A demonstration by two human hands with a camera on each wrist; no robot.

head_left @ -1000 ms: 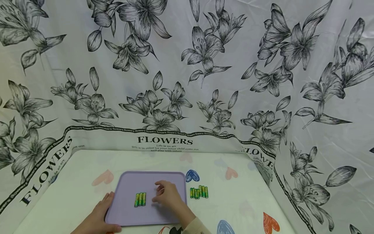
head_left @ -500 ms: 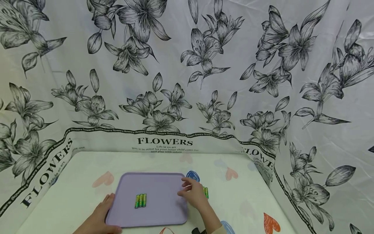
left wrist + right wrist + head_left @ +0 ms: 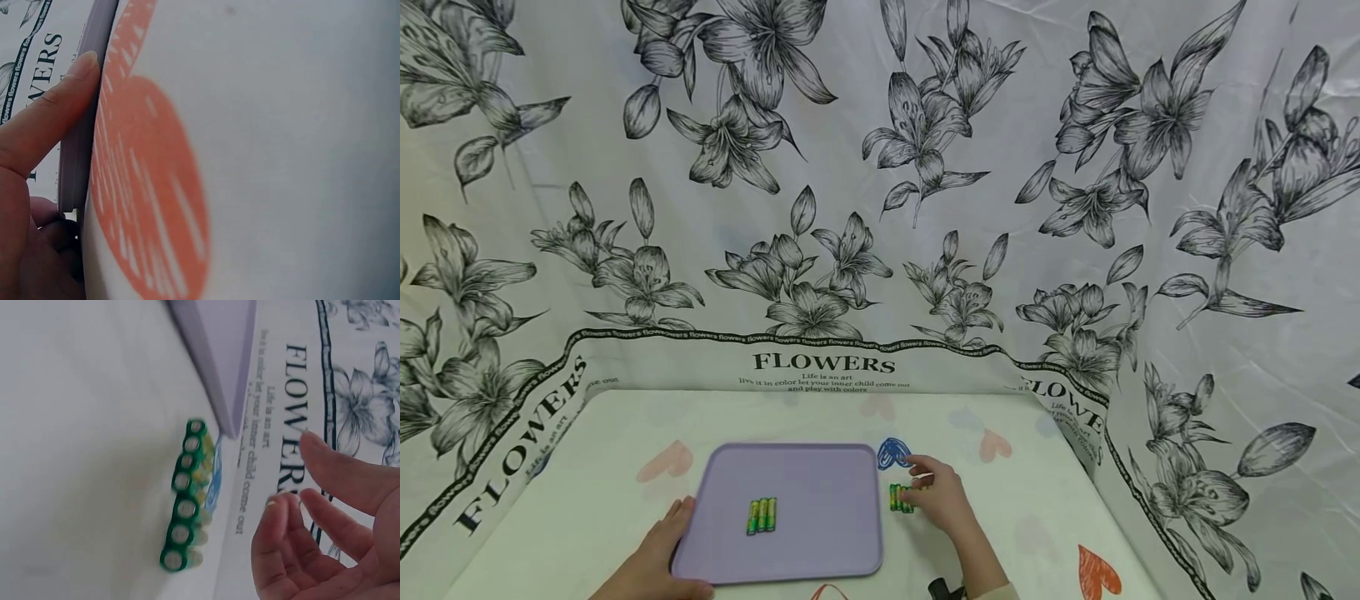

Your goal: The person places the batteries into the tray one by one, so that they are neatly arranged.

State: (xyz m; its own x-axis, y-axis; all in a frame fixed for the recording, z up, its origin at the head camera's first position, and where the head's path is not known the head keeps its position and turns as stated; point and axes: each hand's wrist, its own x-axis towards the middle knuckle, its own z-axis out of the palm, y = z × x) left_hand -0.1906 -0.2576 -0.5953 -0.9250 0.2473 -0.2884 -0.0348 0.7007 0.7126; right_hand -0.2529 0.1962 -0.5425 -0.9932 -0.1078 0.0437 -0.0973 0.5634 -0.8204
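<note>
A lavender tray point(image 3: 827, 533) lies on the table with three green-and-yellow batteries point(image 3: 762, 516) side by side on its left half. My left hand point(image 3: 658, 554) holds the tray's front left corner, its thumb point(image 3: 59, 103) along the front edge in the left wrist view. To the right of the tray, my right hand point(image 3: 943, 500) hovers over a row of several more batteries point(image 3: 897, 498), hiding part of it in the head view. The right wrist view shows that whole row point(image 3: 181, 509) on end-caps view, apart from the loosely bent fingers, which hold nothing.
A white tablecloth point(image 3: 1037, 467) with printed hearts covers the table. Flower-printed cloth point(image 3: 820, 362) hangs behind it and along both sides. A small black object point(image 3: 942, 589) shows near the right wrist at the front.
My right hand has moved from above the tray rightward, past its right edge, to the loose battery row. The left hand and the three batteries on the tray stay in place.
</note>
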